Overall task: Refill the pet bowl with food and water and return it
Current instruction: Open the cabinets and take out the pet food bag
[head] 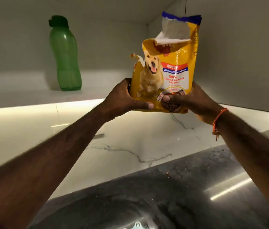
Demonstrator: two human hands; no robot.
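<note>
Both hands, left point(122, 98) and right point(191, 100), grip an open dog-food bag point(165, 66) at the shelf point(23, 86) edge; tilting could spill kibble.

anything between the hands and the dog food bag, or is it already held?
Nothing in the way. The left hand and right hand each grip a lower corner of the dog food bag, thumbs across its front, holding it upright with its torn top open. The green water bottle stands apart on the shelf, to the left.
</note>
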